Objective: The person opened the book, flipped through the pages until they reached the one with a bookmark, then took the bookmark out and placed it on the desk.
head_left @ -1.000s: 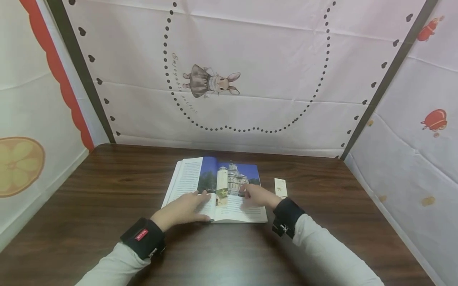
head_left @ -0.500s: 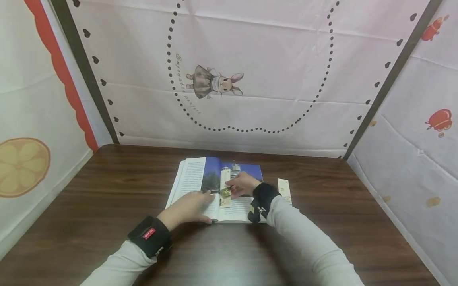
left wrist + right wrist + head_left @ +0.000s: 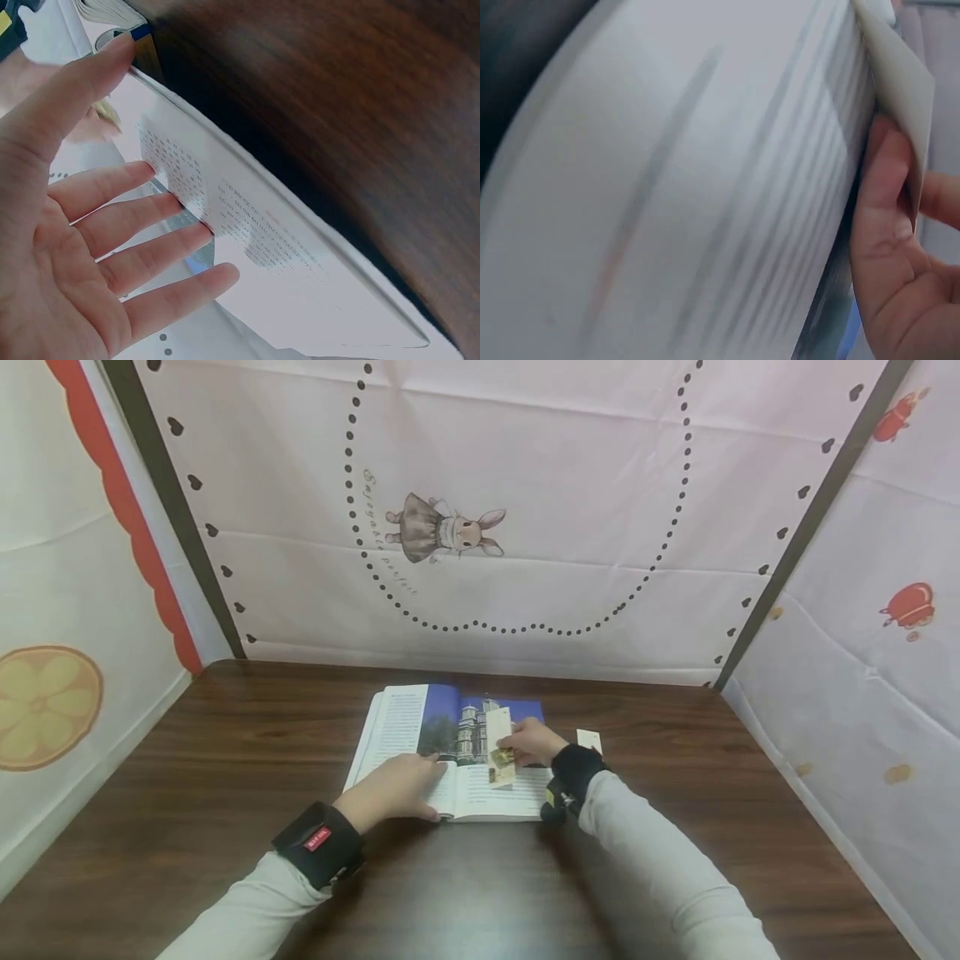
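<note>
An open book (image 3: 397, 720) lies on the table, with a photo of a domed building across its upper pages. My left hand (image 3: 393, 787) rests at the lower left page; in the left wrist view its fingers (image 3: 161, 251) are spread and nearly straight over the print, with the thumb at the book's near edge. Over the right page, my right hand (image 3: 534, 742) pinches a narrow cream bookmark (image 3: 498, 725) between thumb and fingers. The right wrist view shows the bookmark's plain back (image 3: 904, 86) tilted up above the printed page.
A second cream bookmark (image 3: 589, 740) lies on the dark wooden table (image 3: 285, 718) right of the book, partly hidden by the right wrist's black band (image 3: 579, 768). Printed white cloth (image 3: 570, 527) encloses the table at the back and both sides.
My right hand came left to the bookmark lying along the book's middle, took hold of it, and drew it right over the page. The left hand stayed on the page.
</note>
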`<act>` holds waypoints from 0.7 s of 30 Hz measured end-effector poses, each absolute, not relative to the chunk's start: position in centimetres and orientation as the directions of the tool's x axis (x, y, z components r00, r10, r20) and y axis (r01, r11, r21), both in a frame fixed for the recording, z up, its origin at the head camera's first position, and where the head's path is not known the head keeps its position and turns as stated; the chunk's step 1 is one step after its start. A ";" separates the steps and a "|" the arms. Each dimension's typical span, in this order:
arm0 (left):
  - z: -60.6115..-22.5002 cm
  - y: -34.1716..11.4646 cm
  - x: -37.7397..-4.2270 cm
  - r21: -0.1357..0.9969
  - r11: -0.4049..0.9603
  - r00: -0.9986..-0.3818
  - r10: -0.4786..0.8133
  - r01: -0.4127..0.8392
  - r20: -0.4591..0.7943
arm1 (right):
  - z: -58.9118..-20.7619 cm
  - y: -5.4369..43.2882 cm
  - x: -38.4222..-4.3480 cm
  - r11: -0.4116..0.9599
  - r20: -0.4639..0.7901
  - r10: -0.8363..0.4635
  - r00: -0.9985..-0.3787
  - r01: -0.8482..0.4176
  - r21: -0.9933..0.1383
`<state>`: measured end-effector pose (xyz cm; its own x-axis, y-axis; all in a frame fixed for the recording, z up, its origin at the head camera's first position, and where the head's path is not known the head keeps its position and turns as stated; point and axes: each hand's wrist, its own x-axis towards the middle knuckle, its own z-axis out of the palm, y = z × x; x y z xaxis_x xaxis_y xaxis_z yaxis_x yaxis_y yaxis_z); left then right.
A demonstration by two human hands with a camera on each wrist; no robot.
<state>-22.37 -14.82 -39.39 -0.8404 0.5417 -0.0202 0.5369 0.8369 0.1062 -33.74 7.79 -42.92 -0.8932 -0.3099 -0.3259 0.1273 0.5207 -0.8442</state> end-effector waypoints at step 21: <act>-39.8 -15.0 -22.9 0.116 0.818 -0.824 0.567 0.563 0.001 | -41.0 16.7 -30.7 0.817 -0.211 -0.144 -0.967 0.004 -0.577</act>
